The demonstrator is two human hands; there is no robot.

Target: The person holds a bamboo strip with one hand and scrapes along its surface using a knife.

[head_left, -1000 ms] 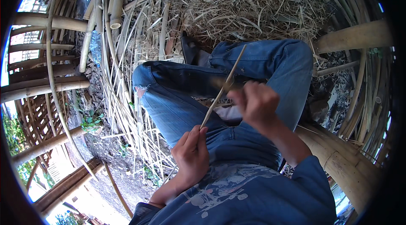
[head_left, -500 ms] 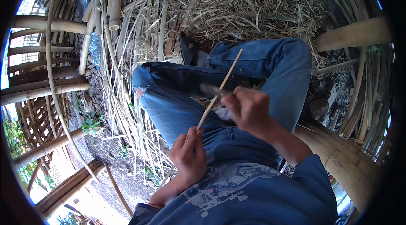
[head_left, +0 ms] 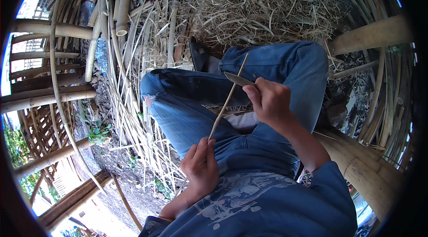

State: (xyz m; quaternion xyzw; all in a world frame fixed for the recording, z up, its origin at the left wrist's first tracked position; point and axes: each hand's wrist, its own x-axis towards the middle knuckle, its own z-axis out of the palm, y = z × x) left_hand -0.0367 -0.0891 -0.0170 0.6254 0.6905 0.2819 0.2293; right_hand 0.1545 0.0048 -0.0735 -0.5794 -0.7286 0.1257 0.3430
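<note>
Near my lap, my left hand (head_left: 199, 164) is closed around the lower part of a thin bamboo strip (head_left: 226, 103). The strip slants up and to the right from my fingers, over my crossed legs in jeans. My right hand (head_left: 273, 102) is wrapped round the handle of a knife (head_left: 238, 79), and the handle is hidden in my fist. Its pointed blade reaches to the left and crosses the strip's upper part. Whether blade and strip touch, I cannot tell.
A heap of shavings (head_left: 267, 14) covers the ground beyond my legs. Several long pale strips (head_left: 136, 121) lie to my left, by a bamboo rail frame (head_left: 49, 96). Thick bamboo poles (head_left: 356, 172) stand close on my right. A clear plastic bottle (head_left: 101, 54) lies at the left.
My right hand and the knife have moved up and a little right along the strip. The strip's far end has tipped slightly left. My left hand has hardly moved.
</note>
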